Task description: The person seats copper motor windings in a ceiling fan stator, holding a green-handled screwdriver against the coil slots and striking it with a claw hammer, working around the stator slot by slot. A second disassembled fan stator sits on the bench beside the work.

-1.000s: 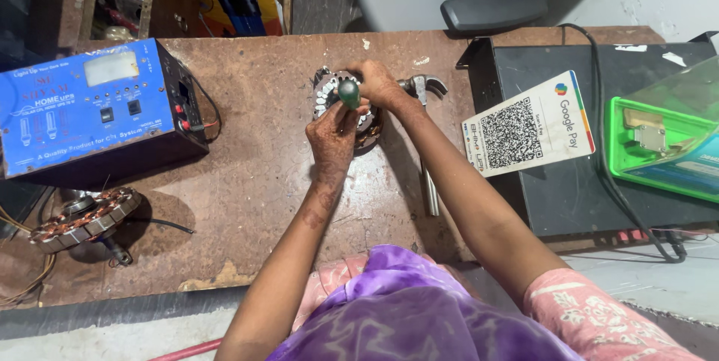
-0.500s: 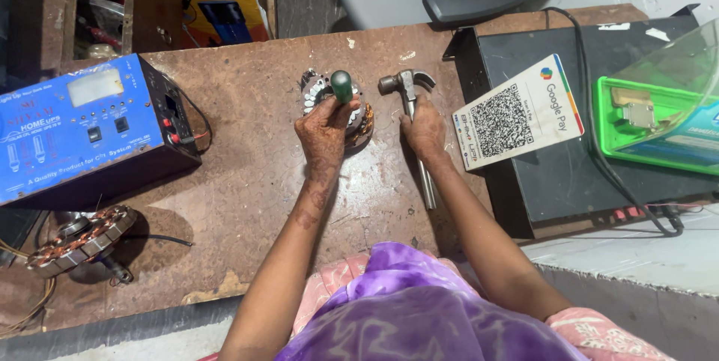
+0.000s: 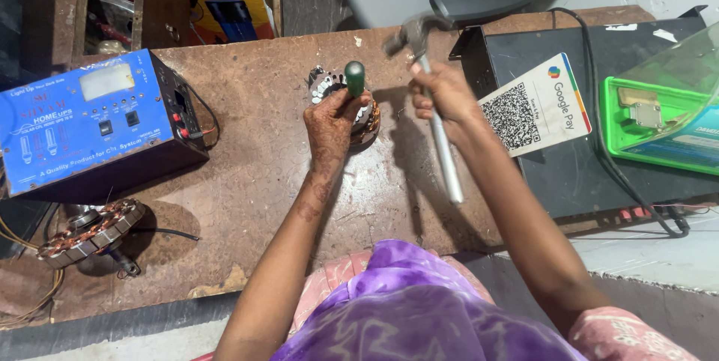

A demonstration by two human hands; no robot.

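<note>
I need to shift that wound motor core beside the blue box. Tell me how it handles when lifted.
The wound core is probably heavy for its size: metal laminations packed with copper coils. Likely rigid, lying flat, unlikely to roll. The loose wires trailing off it may snag.

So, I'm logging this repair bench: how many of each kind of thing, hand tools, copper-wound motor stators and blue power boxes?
Hand tools: 2, green-handled screwdriver, steel claw hammer
Copper-wound motor stators: 2
Blue power boxes: 1
Total: 5
</note>
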